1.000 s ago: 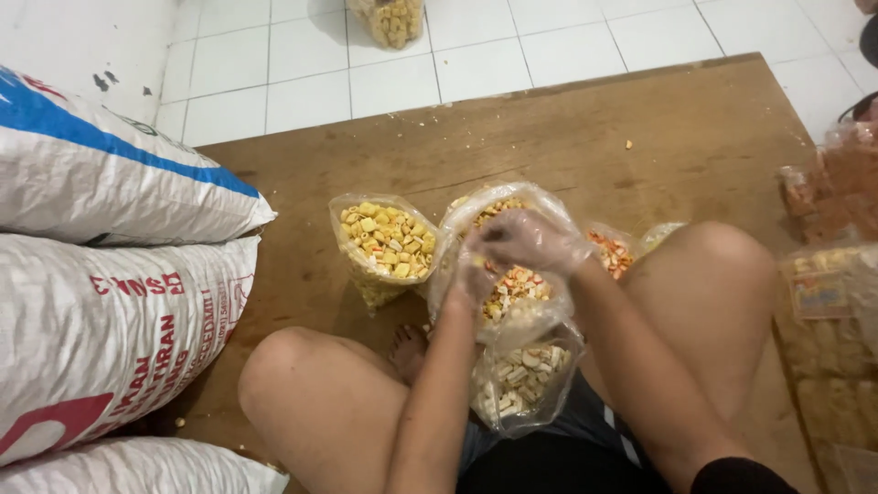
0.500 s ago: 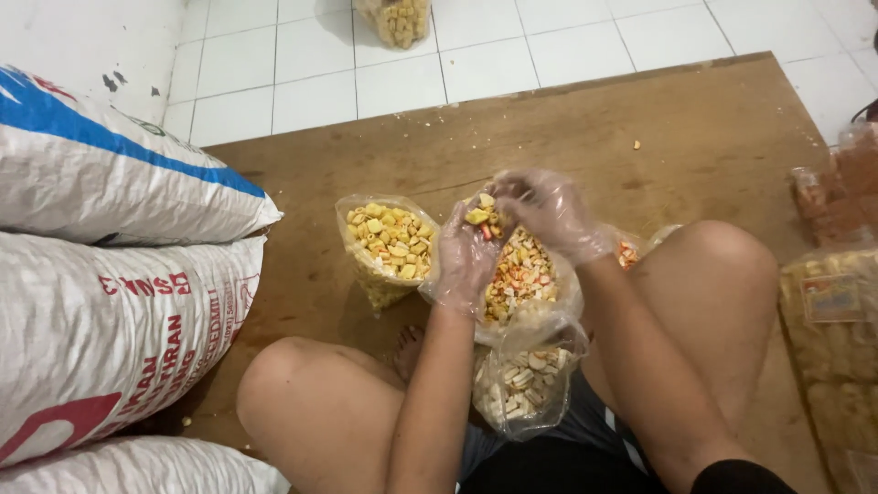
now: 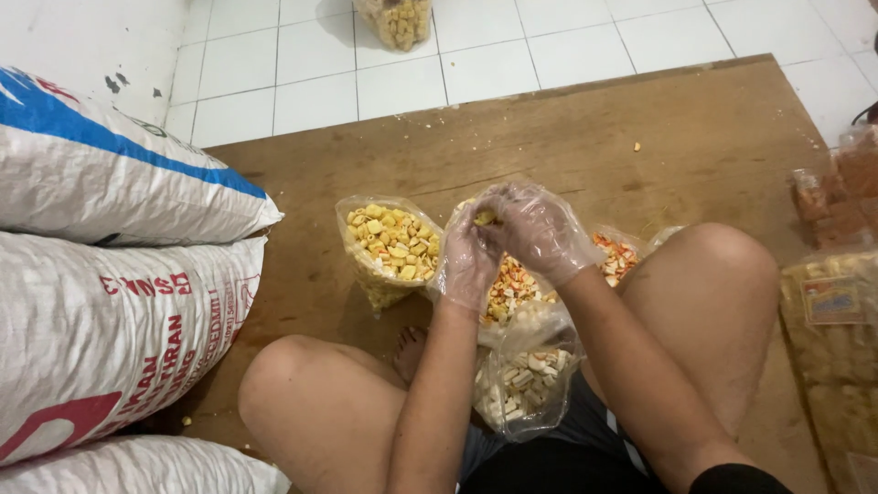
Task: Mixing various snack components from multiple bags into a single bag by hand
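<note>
Keep your gloved left hand (image 3: 468, 261) and right hand (image 3: 540, 229) pinched shut on the small yellow snack pieces (image 3: 485, 218), low over the clear plastic bag of orange-and-white snacks (image 3: 512, 285) mid-board.

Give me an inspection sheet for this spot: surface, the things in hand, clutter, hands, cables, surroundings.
Surface: wooden board on white tile floor, crumbs scattered.
Job's things: yellow snack piece between both hands; open bag of yellow pieces; orange mix bag; pale pieces bag in the lap.
Clutter: packed snack packets at the right edge.
Hands: left hand and right hand in clear gloves, fingers pinching the piece.
Cables: nothing seen.
Surroundings: stacked white sacks on the left; another bag on the tiles.
</note>
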